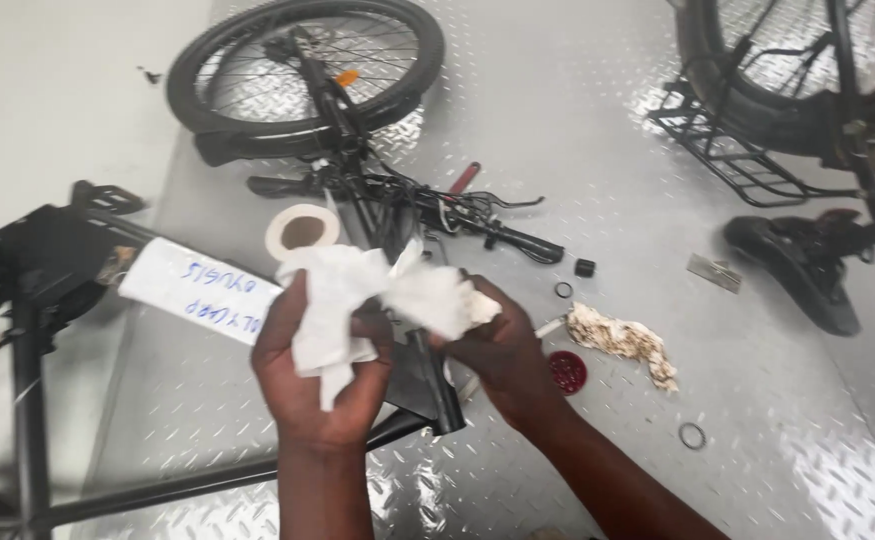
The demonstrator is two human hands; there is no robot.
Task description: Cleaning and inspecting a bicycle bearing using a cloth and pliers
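Presently, item by item, as I logged it from my remote post: the left hand (319, 375) was closed around a wad of white paper towel (357, 295), fingers curled over its lower folds, while the right hand (502, 350) pinched the towel's other end, which showed a faint brownish stain at the edge. Both hands held the towel just above the black frame tube (427, 380) of a dismantled bicycle lying on the diamond-plate metal floor (597, 130). I judged the wiping to be partway through: one soiled rag (625, 342), crumpled and brown-smeared, already lay discarded just right of the right hand, yet the towel in hand was still mostly clean, and several small parts lay loose and unfitted. Those parts were a red round cap (567, 371) beside the right wrist, a thin metal ring (692, 435) further right, a dark ring (563, 290) and a small black cylinder (584, 267) near the handlebar (477, 215). A roll of tape (302, 230) sat behind the towel, touching a white sheet with blue handwriting (197, 290) fixed to the frame. A front wheel (302, 65) lay flat at the top, a second bicycle's rear rack (737, 150) and a black saddle (802, 265) stood well apart to the right, with a small metal plate (713, 272) between. Cables and the handlebar crowded the area just behind the hands; whether the towel touched the tube I could not tell.
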